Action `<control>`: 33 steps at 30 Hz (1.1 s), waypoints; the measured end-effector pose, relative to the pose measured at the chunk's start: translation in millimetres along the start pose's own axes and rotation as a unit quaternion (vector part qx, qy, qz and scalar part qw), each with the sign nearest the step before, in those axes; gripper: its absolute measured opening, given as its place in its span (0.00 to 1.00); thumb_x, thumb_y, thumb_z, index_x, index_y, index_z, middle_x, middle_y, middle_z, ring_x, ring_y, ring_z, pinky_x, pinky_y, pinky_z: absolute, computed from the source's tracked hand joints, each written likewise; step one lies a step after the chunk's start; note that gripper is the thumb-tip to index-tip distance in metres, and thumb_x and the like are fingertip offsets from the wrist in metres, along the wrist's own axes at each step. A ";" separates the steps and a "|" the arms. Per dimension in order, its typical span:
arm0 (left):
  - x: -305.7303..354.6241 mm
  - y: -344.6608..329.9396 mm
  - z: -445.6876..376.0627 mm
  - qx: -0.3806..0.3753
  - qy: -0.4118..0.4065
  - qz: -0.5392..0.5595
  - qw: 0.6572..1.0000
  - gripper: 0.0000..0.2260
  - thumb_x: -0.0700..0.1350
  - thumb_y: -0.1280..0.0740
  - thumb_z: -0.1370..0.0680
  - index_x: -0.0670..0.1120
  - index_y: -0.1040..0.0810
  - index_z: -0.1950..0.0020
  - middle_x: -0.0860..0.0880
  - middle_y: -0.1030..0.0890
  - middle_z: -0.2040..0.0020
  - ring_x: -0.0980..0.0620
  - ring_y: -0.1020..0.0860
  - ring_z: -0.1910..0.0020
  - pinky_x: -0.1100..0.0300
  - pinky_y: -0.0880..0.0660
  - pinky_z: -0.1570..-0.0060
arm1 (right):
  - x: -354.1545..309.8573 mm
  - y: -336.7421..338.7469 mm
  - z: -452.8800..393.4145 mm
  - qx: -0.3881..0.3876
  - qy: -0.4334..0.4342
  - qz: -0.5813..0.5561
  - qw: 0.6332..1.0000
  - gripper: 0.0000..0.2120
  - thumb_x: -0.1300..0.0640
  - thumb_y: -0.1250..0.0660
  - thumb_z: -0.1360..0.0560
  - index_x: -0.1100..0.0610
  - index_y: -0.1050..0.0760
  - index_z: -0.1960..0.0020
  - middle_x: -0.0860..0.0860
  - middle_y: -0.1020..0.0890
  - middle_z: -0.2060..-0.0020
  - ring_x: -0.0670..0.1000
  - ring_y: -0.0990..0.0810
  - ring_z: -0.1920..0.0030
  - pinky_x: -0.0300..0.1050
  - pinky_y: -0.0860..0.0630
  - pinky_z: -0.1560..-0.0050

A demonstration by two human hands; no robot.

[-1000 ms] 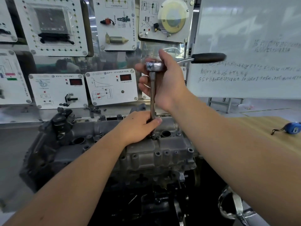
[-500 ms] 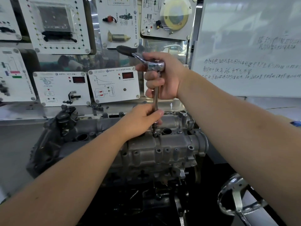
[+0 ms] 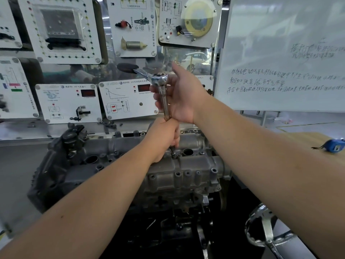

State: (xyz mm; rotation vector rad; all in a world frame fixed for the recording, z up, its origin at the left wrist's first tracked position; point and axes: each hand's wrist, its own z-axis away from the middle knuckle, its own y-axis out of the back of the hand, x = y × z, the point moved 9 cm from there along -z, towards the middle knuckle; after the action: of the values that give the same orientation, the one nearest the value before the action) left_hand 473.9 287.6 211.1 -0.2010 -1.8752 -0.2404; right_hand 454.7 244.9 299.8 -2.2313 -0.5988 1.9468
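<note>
A chrome ratchet wrench (image 3: 160, 78) stands upright on a long extension bar (image 3: 166, 103) over a grey engine cylinder head (image 3: 183, 176). Its black handle (image 3: 125, 67) points up and to the left. My right hand (image 3: 183, 98) curls round the upper part of the bar just under the ratchet head. My left hand (image 3: 164, 139) grips the lower part of the bar, right above a bolt (image 3: 173, 153) on top of the engine. The socket end is mostly hidden by my left hand.
White training panels (image 3: 128, 99) with gauges and parts hang behind the engine. A whiteboard (image 3: 283, 58) with handwriting stands at the right. A blue tape measure (image 3: 335, 145) lies on a wooden table at far right. A chrome wheel (image 3: 265, 230) sits low right.
The ratchet handle has swung from pointing right to pointing left. My left hand has slid up and closed round the bar. My right hand stays under the ratchet head.
</note>
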 end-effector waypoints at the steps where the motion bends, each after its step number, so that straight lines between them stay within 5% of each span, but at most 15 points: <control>1: 0.5 -0.5 -0.1 -0.002 -0.003 -0.001 1.000 0.23 0.45 0.40 0.23 0.52 0.34 0.79 0.51 0.38 0.78 0.50 0.38 0.78 0.54 0.30 0.64 | -1.8 11.2 0.9 0.040 0.025 -0.044 0.998 0.21 0.45 0.43 0.16 0.57 0.25 0.59 0.53 0.21 0.69 0.51 0.25 0.69 0.44 0.24 0.64; 3: 2.6 -2.2 1.6 -0.015 -0.017 0.007 1.000 0.26 0.50 0.38 0.19 0.53 0.32 0.79 0.52 0.37 0.78 0.51 0.39 0.78 0.57 0.30 0.67 | -5.1 41.1 7.6 0.138 0.091 -0.044 0.985 0.14 0.55 0.40 0.17 0.57 0.26 0.60 0.51 0.23 0.72 0.50 0.25 0.70 0.41 0.25 0.68; 6: 8.1 0.9 4.8 -0.020 -0.029 0.032 0.999 0.29 0.53 0.39 0.14 0.53 0.31 0.77 0.54 0.37 0.78 0.52 0.39 0.79 0.62 0.32 0.73 | -11.0 75.0 34.4 0.252 0.202 0.320 0.891 0.10 0.63 0.38 0.22 0.55 0.27 0.62 0.47 0.24 0.69 0.43 0.27 0.69 0.34 0.32 0.68; 9: 12.0 9.8 4.5 0.012 -0.013 0.056 0.998 0.28 0.53 0.39 0.14 0.52 0.34 0.75 0.53 0.38 0.77 0.52 0.42 0.79 0.62 0.36 0.75 | 41.1 74.6 33.1 0.107 0.068 0.550 0.825 0.09 0.61 0.36 0.22 0.55 0.21 0.60 0.48 0.21 0.69 0.46 0.25 0.69 0.35 0.32 0.74; 11: 11.7 16.8 4.6 0.035 0.001 0.086 0.996 0.27 0.53 0.40 0.14 0.52 0.38 0.74 0.52 0.40 0.78 0.52 0.43 0.79 0.63 0.37 0.76 | 73.1 65.2 32.3 0.001 -0.001 0.670 0.743 0.08 0.56 0.32 0.24 0.58 0.20 0.60 0.52 0.20 0.69 0.53 0.22 0.65 0.41 0.29 0.70; 15: 2.3 34.2 9.1 0.065 0.021 0.093 0.993 0.28 0.53 0.40 0.14 0.53 0.38 0.75 0.51 0.41 0.77 0.51 0.44 0.78 0.63 0.36 0.75 | 78.0 47.9 28.8 -0.014 0.006 0.756 0.654 0.16 0.45 0.32 0.23 0.56 0.23 0.62 0.53 0.21 0.66 0.54 0.22 0.63 0.46 0.26 0.62; 19: -1.2 35.7 10.5 0.062 0.022 0.102 0.993 0.29 0.53 0.40 0.14 0.52 0.37 0.76 0.51 0.41 0.77 0.51 0.44 0.78 0.64 0.36 0.76 | 78.6 42.7 26.7 -0.043 -0.019 0.800 0.598 0.17 0.47 0.33 0.21 0.59 0.23 0.61 0.52 0.25 0.65 0.55 0.23 0.60 0.45 0.29 0.60; 23: -2.3 32.2 9.0 0.049 0.024 0.085 0.995 0.30 0.53 0.40 0.14 0.52 0.37 0.77 0.52 0.41 0.77 0.52 0.44 0.79 0.66 0.38 0.78 | 75.8 40.0 28.1 -0.027 0.012 0.783 0.621 0.14 0.50 0.32 0.22 0.61 0.19 0.56 0.54 0.20 0.62 0.56 0.21 0.58 0.46 0.25 0.59; 26: -4.1 31.6 8.6 0.040 0.031 0.071 0.996 0.30 0.55 0.40 0.14 0.52 0.37 0.77 0.52 0.40 0.77 0.51 0.43 0.78 0.62 0.36 0.74 | 51.7 49.6 31.7 0.056 0.073 0.723 0.684 0.10 0.53 0.32 0.24 0.58 0.15 0.53 0.55 0.15 0.59 0.55 0.18 0.57 0.48 0.19 0.56; 30: -5.6 30.8 9.5 0.040 0.042 0.067 0.996 0.30 0.56 0.40 0.14 0.52 0.36 0.77 0.52 0.40 0.78 0.50 0.43 0.78 0.57 0.35 0.69 | 31.2 74.8 41.1 0.137 0.090 0.594 0.787 0.07 0.56 0.28 0.26 0.54 0.19 0.48 0.50 0.15 0.59 0.48 0.16 0.64 0.42 0.20 0.65; 33: -3.8 29.9 9.1 0.031 0.031 0.065 0.997 0.29 0.56 0.40 0.14 0.51 0.37 0.76 0.52 0.41 0.78 0.50 0.43 0.78 0.56 0.35 0.68 | 28.8 90.8 54.1 0.159 0.073 0.480 0.860 0.06 0.62 0.27 0.28 0.56 0.22 0.53 0.54 0.15 0.59 0.55 0.13 0.58 0.55 0.15 0.57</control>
State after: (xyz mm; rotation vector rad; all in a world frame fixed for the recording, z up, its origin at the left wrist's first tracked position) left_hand 474.5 318.8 206.7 -0.2703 -1.7983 -0.0978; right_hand 424.3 163.6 233.1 -2.6202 0.9923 1.9130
